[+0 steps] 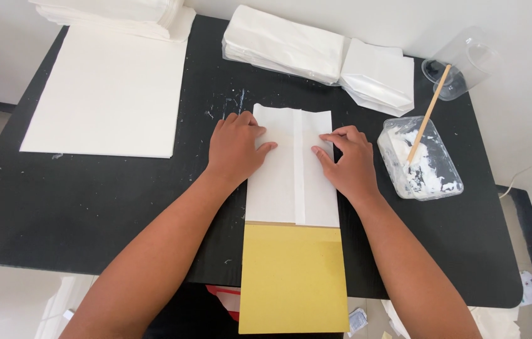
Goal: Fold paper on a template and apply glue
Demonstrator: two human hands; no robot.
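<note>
A folded white paper sheet (291,188) with a lengthwise seam down its middle lies on the black table (90,201), wrapped over a yellow board (294,276) that sticks out toward me past the table edge. My left hand (234,147) presses flat on the paper's upper left part. My right hand (347,160) presses on its upper right edge, fingers pointing at the seam. Neither hand grips anything.
A stack of large white sheets (106,88) lies at the left. Folded white paper bags (285,44) and a smaller pile (379,75) sit at the back. A clear tub of white paste (423,169) with a wooden stick (428,116) stands right, a clear cup (460,63) behind it.
</note>
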